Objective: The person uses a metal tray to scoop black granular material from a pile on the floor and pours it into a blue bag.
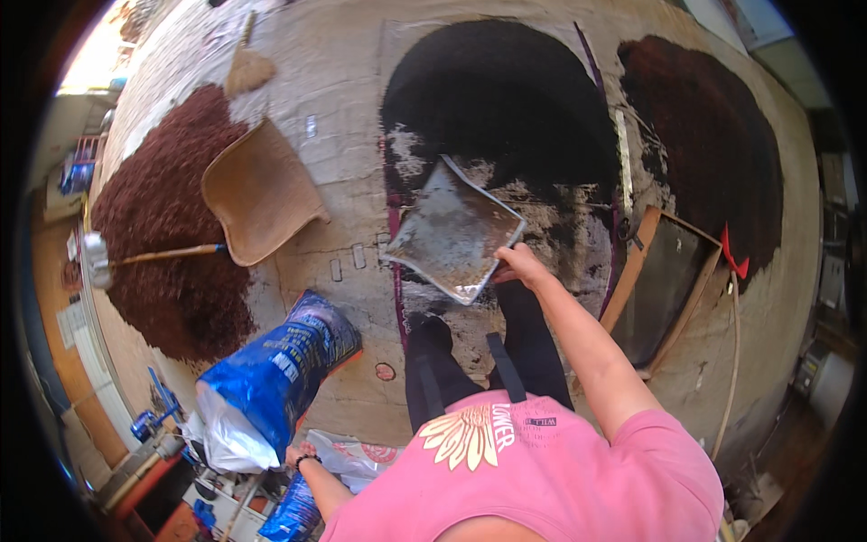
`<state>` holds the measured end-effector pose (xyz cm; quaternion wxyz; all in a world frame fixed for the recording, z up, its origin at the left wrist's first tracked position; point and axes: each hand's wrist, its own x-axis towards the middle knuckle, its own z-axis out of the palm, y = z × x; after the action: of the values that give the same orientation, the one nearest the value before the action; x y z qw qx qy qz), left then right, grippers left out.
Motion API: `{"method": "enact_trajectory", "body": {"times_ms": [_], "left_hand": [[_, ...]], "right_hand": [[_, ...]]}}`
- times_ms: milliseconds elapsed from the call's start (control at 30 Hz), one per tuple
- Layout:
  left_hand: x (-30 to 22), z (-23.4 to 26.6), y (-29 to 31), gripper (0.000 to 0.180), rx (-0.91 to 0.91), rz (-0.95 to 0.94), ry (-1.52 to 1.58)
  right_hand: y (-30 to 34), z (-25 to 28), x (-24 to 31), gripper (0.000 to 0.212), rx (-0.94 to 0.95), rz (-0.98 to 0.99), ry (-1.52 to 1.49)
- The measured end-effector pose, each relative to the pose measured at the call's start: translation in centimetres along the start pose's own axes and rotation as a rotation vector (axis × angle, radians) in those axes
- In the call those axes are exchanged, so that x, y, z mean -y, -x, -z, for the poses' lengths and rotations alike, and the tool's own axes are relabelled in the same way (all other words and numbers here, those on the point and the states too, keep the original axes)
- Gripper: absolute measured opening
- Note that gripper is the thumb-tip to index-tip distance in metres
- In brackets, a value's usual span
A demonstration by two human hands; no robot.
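Observation:
My right hand (517, 263) grips the near right edge of a square grey metal tray (452, 230), its inside smudged with dark residue. The tray is tilted in front of my legs, at the near edge of a black granular heap (497, 90). My left hand (302, 452), with a dark band at the wrist, is low on the left, its fingers curled. It is beside a blue printed sack (280, 366) and a crumpled white plastic bag (357, 456); whatever it holds is too small to make out.
A reddish-brown heap (172, 217) lies left, with a brown scoop-shaped board (262, 190) and a long-handled tool (167, 256) on it. A broom (247, 68) lies beyond. Right are a wood-framed screen (664, 285), a red-headed tool (736, 255) and another dark heap (713, 135).

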<state>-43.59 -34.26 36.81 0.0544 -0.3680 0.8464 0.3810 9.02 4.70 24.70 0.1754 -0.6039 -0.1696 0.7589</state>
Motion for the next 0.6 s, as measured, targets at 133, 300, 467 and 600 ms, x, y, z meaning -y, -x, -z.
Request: {"method": "enact_trajectory", "body": {"times_ms": [133,300,467,600], "left_hand": [[6.5,-11.9,14.1,0.019,0.502,-0.409,-0.599],[20.0,-27.7,37.9,0.028,1.393,-0.48,-0.923],[35.4,-38.1,46.3,0.028,1.948,-0.623,-1.212],[39.5,-41.9,45.8,0.027,1.84,-1.052,-1.426]], "right_hand": [[-7.4,11.6,-7.3,0.022,-0.192,-0.147,-0.398],[-17.7,20.3,-16.6,0.021,-0.363,-0.285,-0.729],[-27.9,26.5,-25.0,0.025,-0.462,-0.326,-0.868],[-34.5,28.1,-24.9,0.024,-0.474,-0.186,-0.817]]}}
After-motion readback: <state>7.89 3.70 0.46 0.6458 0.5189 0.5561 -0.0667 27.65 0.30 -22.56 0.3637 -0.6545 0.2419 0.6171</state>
